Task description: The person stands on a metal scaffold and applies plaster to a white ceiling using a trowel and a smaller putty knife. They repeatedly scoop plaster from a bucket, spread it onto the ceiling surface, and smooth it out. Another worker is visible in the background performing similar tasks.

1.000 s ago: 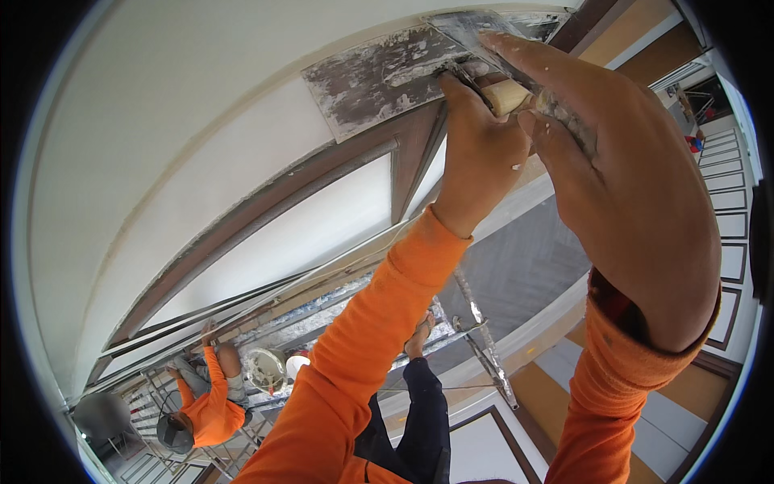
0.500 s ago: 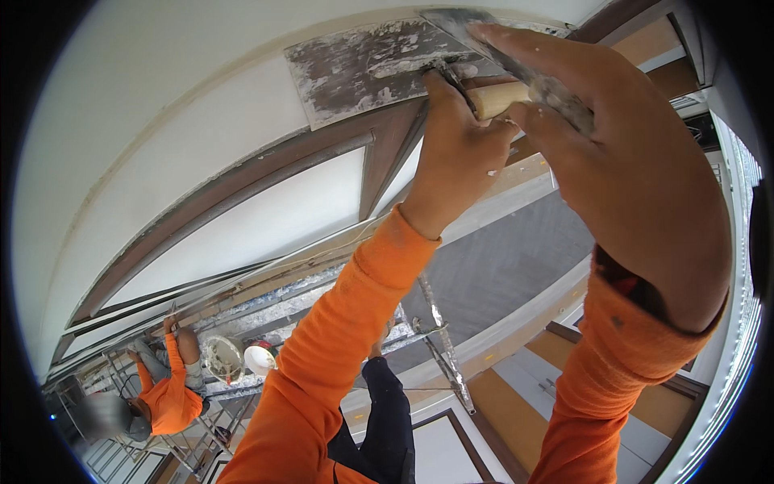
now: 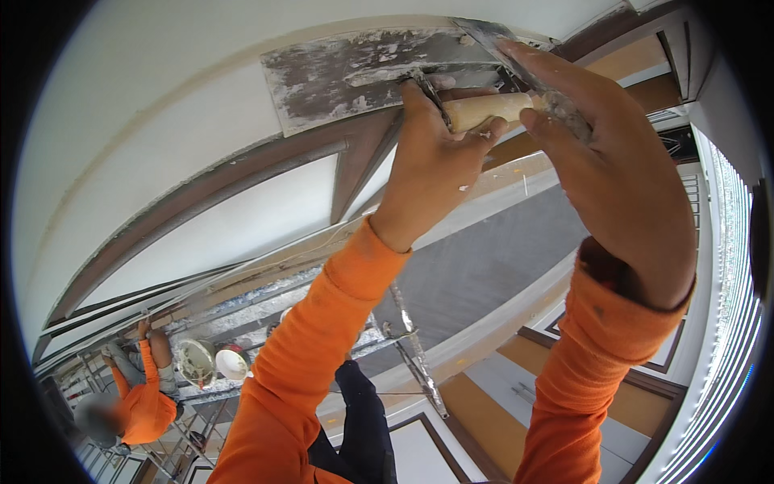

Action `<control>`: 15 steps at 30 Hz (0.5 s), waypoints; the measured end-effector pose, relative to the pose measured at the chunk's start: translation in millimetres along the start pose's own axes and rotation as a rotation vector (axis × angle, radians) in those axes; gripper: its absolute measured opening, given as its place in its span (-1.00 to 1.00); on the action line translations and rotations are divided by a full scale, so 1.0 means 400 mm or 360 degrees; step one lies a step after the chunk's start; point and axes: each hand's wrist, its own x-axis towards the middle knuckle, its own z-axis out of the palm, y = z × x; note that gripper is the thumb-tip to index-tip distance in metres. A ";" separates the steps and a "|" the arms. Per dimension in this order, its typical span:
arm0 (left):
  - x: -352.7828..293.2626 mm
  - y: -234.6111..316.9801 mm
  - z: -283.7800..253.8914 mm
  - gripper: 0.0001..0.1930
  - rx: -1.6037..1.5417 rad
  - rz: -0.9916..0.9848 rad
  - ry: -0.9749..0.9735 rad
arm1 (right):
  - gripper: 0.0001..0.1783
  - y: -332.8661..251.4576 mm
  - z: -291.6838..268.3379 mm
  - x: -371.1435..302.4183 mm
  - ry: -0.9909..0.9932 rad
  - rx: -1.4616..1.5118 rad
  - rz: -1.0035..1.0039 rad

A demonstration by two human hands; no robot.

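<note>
A wide steel trowel blade (image 3: 355,77), smeared with grey-white plaster, lies flat against a white curved surface (image 3: 161,105) at the top of the view. My left hand (image 3: 427,169) is wrapped around the trowel's wooden handle (image 3: 484,109). Touching it from the right, my right hand (image 3: 621,177) holds a second, narrower plaster-caked blade (image 3: 524,60) whose tip meets the trowel's right end. Both arms wear orange sleeves.
Dark brown frame trim (image 3: 242,194) runs under the white surface. Lower left, a co-worker in orange (image 3: 137,403) stands on a plaster-spattered scaffold deck (image 3: 266,302) by two buckets (image 3: 197,359). Grey floor (image 3: 484,274) lies far below; a louvred wall (image 3: 726,323) is at right.
The trowel blade has slid slightly left along the white surface, with both hands staying together on the tools. The view has tilted, so the co-worker sits at a slightly different spot.
</note>
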 end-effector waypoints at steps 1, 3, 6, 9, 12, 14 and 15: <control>0.001 -0.003 0.002 -0.53 -0.0095 -0.0018 0.0018 | -0.46 0.006 0.002 0.005 0.0000 0.0049 0.0040; 0.003 -0.007 0.003 -0.54 -0.0111 -0.0020 0.0045 | -0.45 0.009 -0.002 0.005 -0.0047 0.0134 0.0103; -0.002 -0.003 0.000 -0.53 0.0058 -0.0054 0.0066 | -0.45 0.012 -0.038 0.003 -0.0247 0.0264 0.0230; -0.001 -0.001 -0.002 -0.51 0.0072 -0.0125 0.0052 | -0.45 0.013 -0.086 0.008 -0.0443 0.0357 0.0349; 0.003 -0.006 -0.011 -0.50 0.0056 -0.0007 0.0094 | -0.44 0.014 -0.094 0.005 -0.0476 0.0399 0.0398; -0.001 -0.011 0.002 -0.50 -0.0063 0.0057 0.0115 | -0.44 0.019 -0.093 -0.008 -0.0441 0.0397 0.0411; -0.002 -0.010 -0.002 -0.50 0.0002 0.0028 0.0095 | -0.44 0.023 -0.088 -0.005 -0.0415 0.0392 0.0407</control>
